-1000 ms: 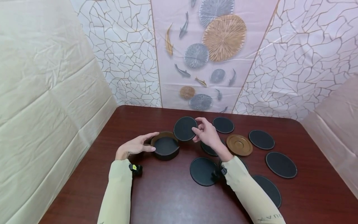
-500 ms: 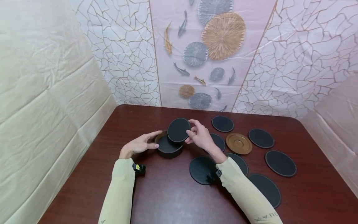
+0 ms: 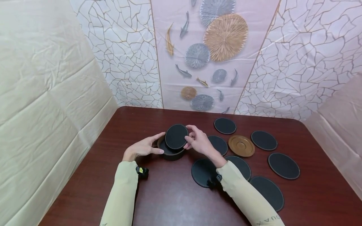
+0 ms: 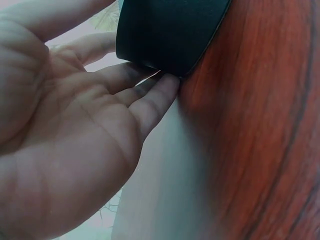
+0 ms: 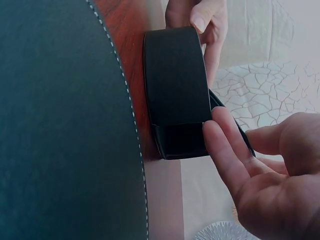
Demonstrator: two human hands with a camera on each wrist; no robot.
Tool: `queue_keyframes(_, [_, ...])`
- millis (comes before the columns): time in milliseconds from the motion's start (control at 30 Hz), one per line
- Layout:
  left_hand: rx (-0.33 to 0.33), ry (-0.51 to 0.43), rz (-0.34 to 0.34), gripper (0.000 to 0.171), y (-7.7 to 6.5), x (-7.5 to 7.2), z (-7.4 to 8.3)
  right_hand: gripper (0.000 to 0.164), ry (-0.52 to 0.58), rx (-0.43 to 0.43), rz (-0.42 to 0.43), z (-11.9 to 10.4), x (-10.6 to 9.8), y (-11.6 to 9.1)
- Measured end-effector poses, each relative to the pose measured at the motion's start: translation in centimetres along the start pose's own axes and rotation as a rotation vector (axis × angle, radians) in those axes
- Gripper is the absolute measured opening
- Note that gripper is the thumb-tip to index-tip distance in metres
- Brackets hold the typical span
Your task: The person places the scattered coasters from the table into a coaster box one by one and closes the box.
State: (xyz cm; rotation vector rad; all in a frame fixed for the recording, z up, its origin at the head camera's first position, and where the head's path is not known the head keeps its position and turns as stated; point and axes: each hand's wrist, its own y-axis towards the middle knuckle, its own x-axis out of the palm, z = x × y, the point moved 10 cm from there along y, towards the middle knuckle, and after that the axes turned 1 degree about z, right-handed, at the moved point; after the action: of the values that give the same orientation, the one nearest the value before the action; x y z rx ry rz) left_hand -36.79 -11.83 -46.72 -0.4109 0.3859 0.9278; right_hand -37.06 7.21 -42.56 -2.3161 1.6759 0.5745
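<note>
A round black coaster [image 3: 176,137] is tilted over the round holder [image 3: 171,156], dark outside and brown inside. My right hand [image 3: 200,142] pinches the coaster's right edge between thumb and fingers. Two fingertips of that hand touch or nearly touch the holder's rim beside its side gap in the right wrist view, where the coaster's edge [image 5: 245,140] shows behind. From the left, my left hand [image 3: 145,147] grips the holder, thumb at the front rim and forefinger at the back. Its other fingers [image 4: 155,102] meet the dark wall low down in the left wrist view.
Several black coasters lie spread on the right of the dark red table [image 3: 167,194], among them a far coaster [image 3: 224,125] and a near coaster [image 3: 203,172] by my right sleeve. Between them sits a brown grooved disc [image 3: 241,145]. Patterned cloth [image 3: 135,56] hangs behind.
My right hand has carried the coaster left and lower, from beside the holder to over it. The holder and my left hand have shifted slightly right.
</note>
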Motion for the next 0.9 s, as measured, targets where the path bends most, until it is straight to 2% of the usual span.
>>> queue_keyframes(300, [-0.014,0.028,0.007,0.088,-0.2,-0.1,-0.2,0.049,-0.031,0.012,-0.055,0.0,0.6,-0.1])
queue_keyframes(600, [-0.035,0.017,0.021,0.089,-0.4,-0.1,-0.2,0.046,-0.182,0.021,-0.155,0.3,1.9,-0.4])
queue_keyframes(767, [-0.022,0.023,0.027,0.088,-0.3,-0.1,-0.1,0.046,-0.19,0.018,-0.163,0.4,1.8,-0.5])
queue_keyframes(900, [0.0,0.021,0.018,0.088,-0.2,-0.1,0.1,0.04,-0.233,-0.002,-0.151,0.2,1.3,-0.4])
